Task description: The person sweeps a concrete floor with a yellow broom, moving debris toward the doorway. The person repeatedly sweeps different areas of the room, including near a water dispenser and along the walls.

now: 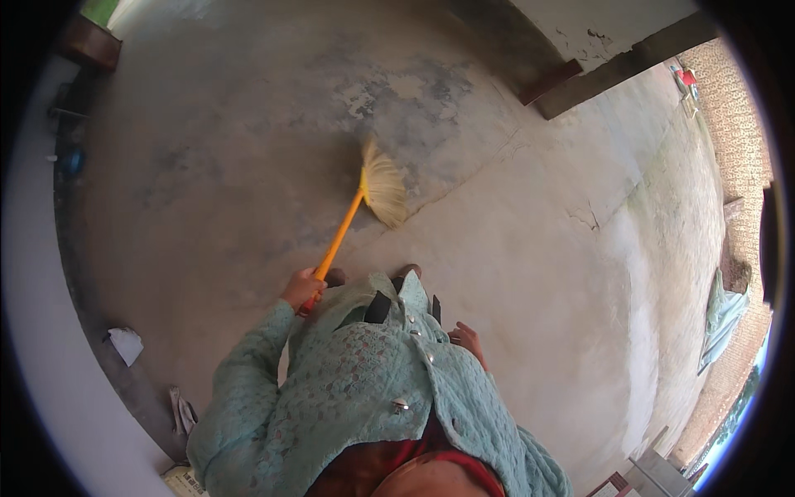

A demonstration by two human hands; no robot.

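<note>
My left hand (303,289) is wrapped around the orange handle of a broom (338,237), close to its red end. The handle slants away from me, up and to the right. Its fan of pale straw bristles (384,187) is over the concrete floor (497,215) in front of my feet, slightly blurred at the edge. At my right side hangs my right hand (469,340), with nothing seen in it. Its fingers are loosely bent and a little apart, partly hidden by my green lace jacket (356,373).
A white wall (45,290) runs along the left, with a white scrap (126,345) and a crumpled cloth (181,412) at its foot. A wall corner (596,74) juts in at the far right. Green-blue cloth (723,319) lies by the right edge.
</note>
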